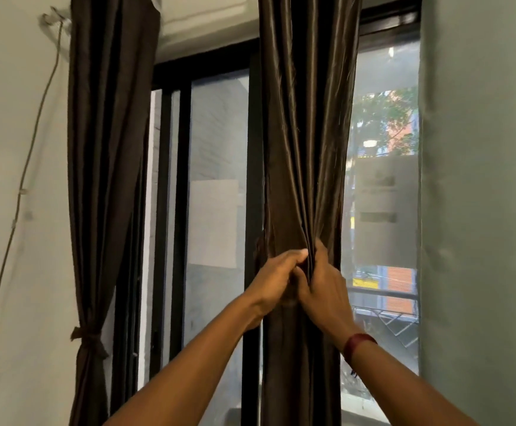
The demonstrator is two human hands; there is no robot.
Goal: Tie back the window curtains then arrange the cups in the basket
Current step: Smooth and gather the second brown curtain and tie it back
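Observation:
Two dark brown satin curtains hang at the window. The left curtain is gathered and bound low down by a knotted tie. The right curtain hangs bunched in the middle of the window. My left hand and my right hand meet at its front, both gripping the gathered folds at about waist height of the drape. A dark red band circles my right wrist. No cups or basket are in view.
A black-framed sliding window stands behind the curtains, with a paper sheet on the glass. A thin cable runs down the left wall. A grey wall closes the right side.

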